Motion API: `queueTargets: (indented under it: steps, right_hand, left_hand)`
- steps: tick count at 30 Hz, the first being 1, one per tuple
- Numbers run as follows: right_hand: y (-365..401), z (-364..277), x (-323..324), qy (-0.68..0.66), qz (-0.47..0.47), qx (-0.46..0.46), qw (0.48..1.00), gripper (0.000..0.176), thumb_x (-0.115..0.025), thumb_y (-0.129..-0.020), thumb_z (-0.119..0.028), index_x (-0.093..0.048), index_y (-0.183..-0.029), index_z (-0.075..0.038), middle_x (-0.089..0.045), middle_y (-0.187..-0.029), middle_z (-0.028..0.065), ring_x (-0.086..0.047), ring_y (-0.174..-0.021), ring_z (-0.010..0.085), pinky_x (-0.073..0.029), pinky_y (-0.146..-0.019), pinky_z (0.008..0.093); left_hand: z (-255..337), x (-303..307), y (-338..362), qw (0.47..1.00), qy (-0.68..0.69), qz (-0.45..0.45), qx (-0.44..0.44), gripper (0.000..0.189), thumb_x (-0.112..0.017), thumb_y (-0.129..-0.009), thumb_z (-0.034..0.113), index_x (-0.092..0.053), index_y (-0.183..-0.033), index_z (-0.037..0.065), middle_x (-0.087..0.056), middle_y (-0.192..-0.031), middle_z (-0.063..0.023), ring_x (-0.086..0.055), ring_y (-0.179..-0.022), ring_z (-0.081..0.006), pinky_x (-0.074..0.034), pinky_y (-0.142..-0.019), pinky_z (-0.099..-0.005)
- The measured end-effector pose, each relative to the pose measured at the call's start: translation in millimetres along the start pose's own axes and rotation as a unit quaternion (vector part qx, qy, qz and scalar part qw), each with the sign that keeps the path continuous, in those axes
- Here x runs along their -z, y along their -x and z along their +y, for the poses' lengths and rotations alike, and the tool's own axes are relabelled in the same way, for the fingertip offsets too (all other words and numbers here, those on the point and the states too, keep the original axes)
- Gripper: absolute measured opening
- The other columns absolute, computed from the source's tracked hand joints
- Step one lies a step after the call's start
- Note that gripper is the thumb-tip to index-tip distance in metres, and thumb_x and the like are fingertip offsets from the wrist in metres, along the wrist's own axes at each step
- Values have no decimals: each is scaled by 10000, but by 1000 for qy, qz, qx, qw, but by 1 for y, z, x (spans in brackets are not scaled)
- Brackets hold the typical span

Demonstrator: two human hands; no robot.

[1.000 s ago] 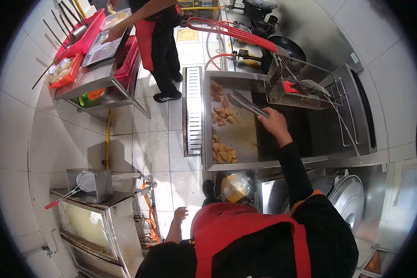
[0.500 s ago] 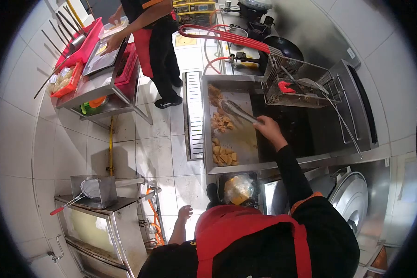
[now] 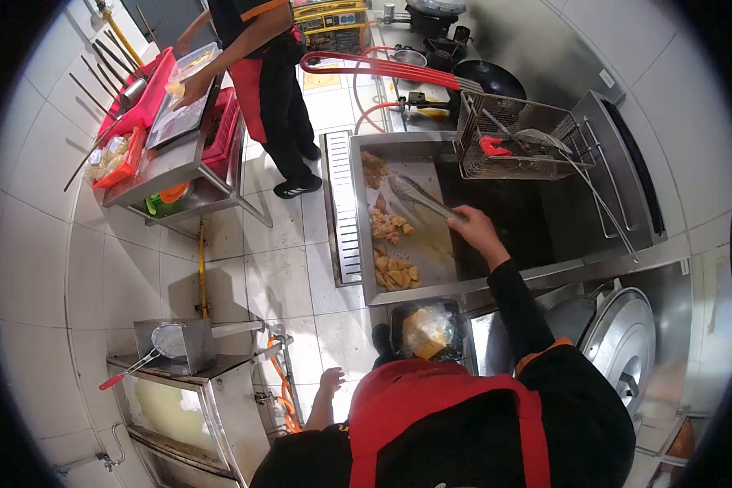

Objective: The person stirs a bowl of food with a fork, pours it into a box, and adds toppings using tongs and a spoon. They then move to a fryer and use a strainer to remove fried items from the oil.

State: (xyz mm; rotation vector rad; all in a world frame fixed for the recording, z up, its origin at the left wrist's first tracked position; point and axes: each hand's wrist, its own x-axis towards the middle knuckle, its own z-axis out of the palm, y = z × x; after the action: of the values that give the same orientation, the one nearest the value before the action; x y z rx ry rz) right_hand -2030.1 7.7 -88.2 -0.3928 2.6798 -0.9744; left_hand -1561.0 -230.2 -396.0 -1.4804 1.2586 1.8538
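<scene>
My right hand [image 3: 477,230] grips metal tongs [image 3: 419,195] near their back end. The tongs reach left over the pale tray [image 3: 427,236] of the steel fryer, their tips close to a heap of browned fried pieces [image 3: 374,168]. Below that heap lie smaller golden pieces [image 3: 389,225] and a pile of potato-like chunks [image 3: 394,272]. My left hand [image 3: 331,381] hangs low beside my red apron [image 3: 415,378], holding nothing, fingers loosely apart.
A wire fry basket [image 3: 508,154] with red handles and a strainer in it sits across the fryer. Below the fryer stands a black bin holding a plastic bag [image 3: 429,332]. At upper left, a co-worker [image 3: 260,65] handles a clear container [image 3: 193,65] at a steel table [image 3: 167,175].
The view has shifted slightly. My right hand and the tongs stay almost in place over the tray. The co-worker's far hand has moved away from the clear container.
</scene>
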Motion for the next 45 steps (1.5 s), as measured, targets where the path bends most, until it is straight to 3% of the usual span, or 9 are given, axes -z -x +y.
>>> queueTargets:
  steps: [6,7,11,17,20,30,34,40,45]
  right_hand:
    - [-23,8,-29,-30,-37,-46,998,423,-663,-743,-336,-623,-1066,-67,-645,-991,149,-619,-918,279,-465,-772,350]
    - [-26,8,-31,-42,-56,-60,996,433,-667,-740,-340,-622,-1068,-61,-644,-996,152,-618,-921,279,-467,-772,349]
    - [-19,1,-26,34,-48,-20,998,422,-677,-738,-326,-629,-1045,-41,-654,-960,133,-626,-881,243,-472,-741,341]
    - [7,-2,-2,-80,-80,-81,990,363,-671,-746,-293,-641,-1014,-49,-663,-846,106,-632,-784,200,-468,-714,329]
    - [22,-2,-5,-35,-74,-12,997,346,-666,-746,-279,-646,-1003,-48,-663,-838,102,-633,-770,194,-473,-704,331]
    - [42,-14,6,13,-49,12,999,347,-676,-750,-270,-631,-1018,-54,-667,-824,129,-662,-725,227,-494,-696,339]
    - [82,-53,61,102,80,102,986,350,-681,-740,-275,-622,-1048,-119,-656,-845,122,-636,-806,285,-490,-703,380]
    - [157,-121,196,287,270,34,918,370,-686,-690,-179,-624,-1054,-150,-629,-870,108,-620,-793,296,-489,-678,399]
    - [108,-91,219,470,282,62,834,305,-604,-692,-75,-639,-990,-124,-606,-817,117,-625,-772,301,-503,-663,388]
  left_hand:
    - [5,-7,5,986,-145,-38,-68,309,-467,-861,150,-511,-1160,87,-615,-1016,-107,-608,-771,-249,-458,-601,-397]
    - [13,-11,2,1000,-4,-17,25,322,-468,-854,140,-503,-1170,84,-607,-1013,-117,-607,-754,-247,-473,-593,-402]
    - [4,-7,-15,997,67,-42,-14,313,-480,-851,175,-526,-1149,90,-611,-982,-109,-597,-692,-236,-433,-516,-330]
    - [-6,-5,-13,998,51,-20,8,336,-483,-848,222,-530,-1158,100,-617,-1018,-84,-596,-783,-238,-427,-661,-404]
    - [-16,-4,-3,1000,-6,-2,11,342,-455,-862,236,-525,-1167,97,-615,-1050,-85,-595,-838,-252,-410,-741,-453]
    - [-30,9,-21,999,33,-23,7,317,-483,-858,209,-521,-1157,115,-614,-1011,-94,-600,-773,-242,-414,-691,-430]
    - [-1,-7,-20,1000,21,-8,9,317,-471,-861,229,-523,-1152,113,-609,-1025,-90,-591,-780,-237,-396,-715,-446]
    - [-12,0,-39,997,42,-63,-4,323,-407,-881,262,-526,-1152,134,-603,-1052,-85,-577,-814,-239,-380,-768,-441]
    - [-35,9,-41,968,-164,-73,-173,328,-436,-859,271,-541,-1137,131,-590,-1092,-95,-580,-854,-260,-360,-828,-449]
